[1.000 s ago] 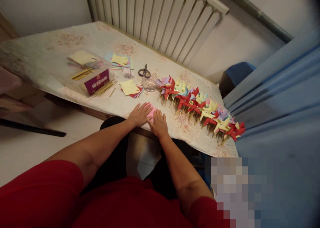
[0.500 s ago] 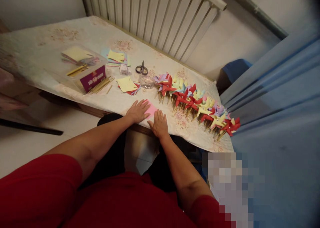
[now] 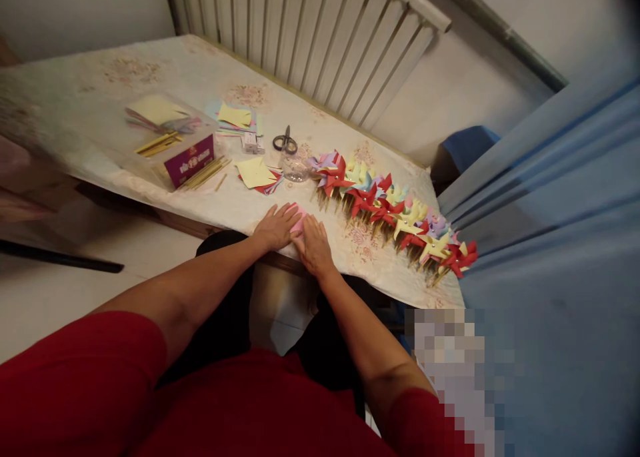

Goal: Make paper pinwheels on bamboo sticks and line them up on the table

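A piece of pink paper (image 3: 299,218) lies near the table's front edge, partly hidden beneath my hands. My left hand (image 3: 275,229) rests flat on its left side with fingers stretched out. From the right, my right hand (image 3: 315,245) lies over the paper, its fingers extended close together and its thumb near the left fingertips. Just beyond them is a stack of colored paper sheets (image 3: 257,174), yellow on top. A clear dish (image 3: 296,169) of small pins or beads stands beside that stack. Rows of paper pinwheels (image 3: 385,207) on sticks extend to the right.
Scissors (image 3: 285,141) lie behind the dish. At left stands a clear plastic box (image 3: 200,120) with a purple label, with thin sticks (image 3: 205,174) alongside. More paper sheets (image 3: 235,117) and small boxes (image 3: 251,142) lie behind. A radiator (image 3: 300,37) borders the back; a blue curtain (image 3: 540,257) hangs at right.
My right hand has moved left over the pink paper, closer to my left hand. Less of the pink paper shows now, and it looks folded over. My left hand has barely moved.
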`<state>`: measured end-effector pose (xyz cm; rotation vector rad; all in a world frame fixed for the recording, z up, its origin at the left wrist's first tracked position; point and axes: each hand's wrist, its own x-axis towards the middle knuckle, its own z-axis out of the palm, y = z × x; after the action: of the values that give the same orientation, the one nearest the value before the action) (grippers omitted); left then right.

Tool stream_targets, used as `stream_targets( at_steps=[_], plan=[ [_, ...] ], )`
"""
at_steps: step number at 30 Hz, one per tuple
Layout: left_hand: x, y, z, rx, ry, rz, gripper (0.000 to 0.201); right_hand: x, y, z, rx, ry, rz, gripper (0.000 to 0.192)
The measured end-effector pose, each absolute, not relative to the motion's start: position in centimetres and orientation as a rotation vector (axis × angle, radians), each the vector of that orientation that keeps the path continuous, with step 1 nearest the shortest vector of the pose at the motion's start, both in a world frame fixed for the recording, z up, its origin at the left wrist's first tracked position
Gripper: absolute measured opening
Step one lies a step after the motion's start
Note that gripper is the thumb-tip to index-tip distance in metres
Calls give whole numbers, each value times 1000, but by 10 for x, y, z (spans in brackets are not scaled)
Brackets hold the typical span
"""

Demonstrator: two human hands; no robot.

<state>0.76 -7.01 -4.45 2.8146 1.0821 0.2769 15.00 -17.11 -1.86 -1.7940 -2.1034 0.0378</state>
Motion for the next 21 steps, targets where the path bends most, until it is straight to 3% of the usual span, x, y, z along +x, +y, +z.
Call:
stream_targets(
  at_steps=[21],
  plan=[
    [-5, -67, -40, 2798, 1115, 202, 65, 163, -154, -51, -1963, -2200, -84, 69]
  ],
)
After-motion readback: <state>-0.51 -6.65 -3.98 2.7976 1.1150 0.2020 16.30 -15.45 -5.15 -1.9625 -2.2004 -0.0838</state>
